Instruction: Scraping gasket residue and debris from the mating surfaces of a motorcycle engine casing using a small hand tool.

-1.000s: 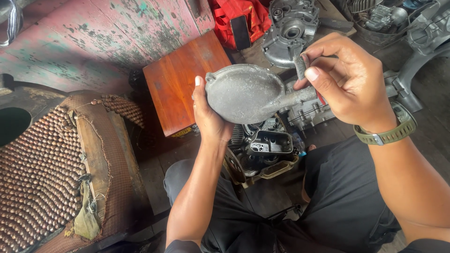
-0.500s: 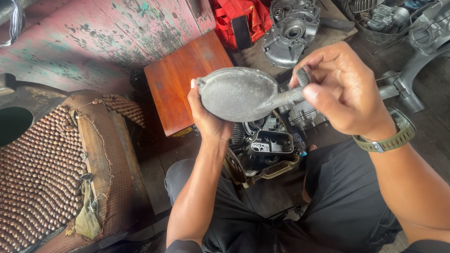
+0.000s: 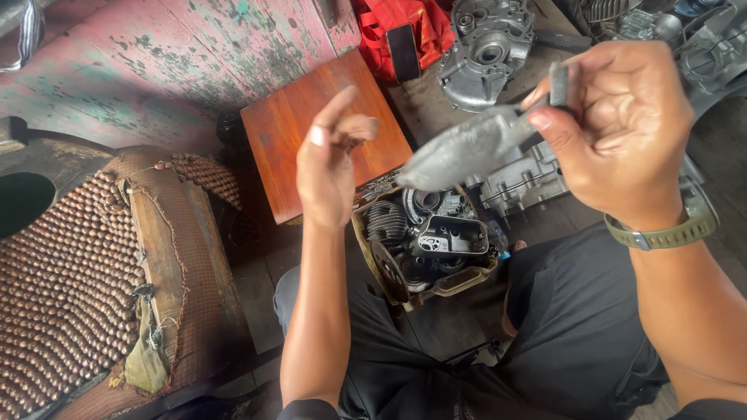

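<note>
1. Left hand (image 3: 334,159) has come off the grey teardrop-shaped metal cover (image 3: 467,152); half a second ago its palm cupped the broad end from below. It now hangs free, fingers loosely curled, index raised, grasping nothing.
2. Right hand (image 3: 615,128) alone carries the cover now, thumb and fingers clenched on the narrow stem end at the cover's 2 o'clock. Cover has tipped from flat, face-up, to edge-on and slanting, broad end down toward 8 o'clock.
3. Reading: support has passed wholly to one hand; the piece hangs in the air above the open engine (image 3: 424,241) sitting between the person's knees, not touching it.
4. Around: wooden board (image 3: 311,128) at 11 o'clock of the engine, grey crankcase half (image 3: 486,50) at 12 o'clock, red bag (image 3: 397,31) beside it, beaded seat mat (image 3: 70,303) far out at 9 o'clock.
5. Hard to make out: cover is motion-blurred, its surface and rim unclear. Stem is mostly buried in the right fingers. Engine's far side lies behind the cover. Watch (image 3: 669,229) face is turned away. Parts at upper right are cut by the frame edge.
</note>
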